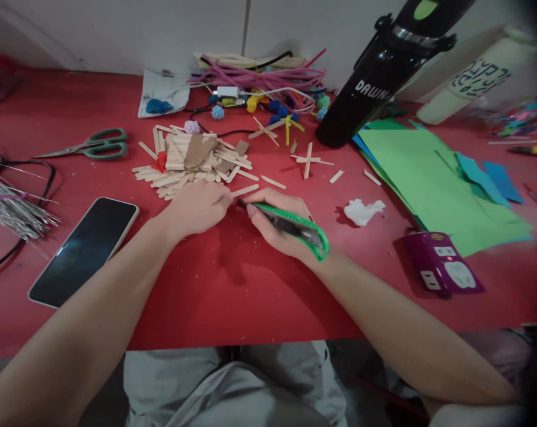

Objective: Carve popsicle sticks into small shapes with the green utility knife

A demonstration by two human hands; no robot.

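My right hand [279, 222] is closed around a green utility knife [295, 224], its blade end pointing left toward my other hand. A wooden craft stick [245, 190] pokes out from the fingertips of my left hand [199, 207], which pinches it low over the red table. The knife's tip is close to that stick; whether they touch I cannot tell. Just behind my left hand lies a heap of craft sticks [179, 155] with brown cardboard scraps [200, 151] on top. One loose craft stick [273, 182] rests beyond my right hand.
Scissors [103, 144] and a phone [85, 252] lie left, near a bundle of wires [16, 204]. A star of sticks [309, 160] sits behind. To the right are crumpled tissue [363, 212], a black bottle [375, 83], green paper [428, 178] and a purple socket block [444, 264].
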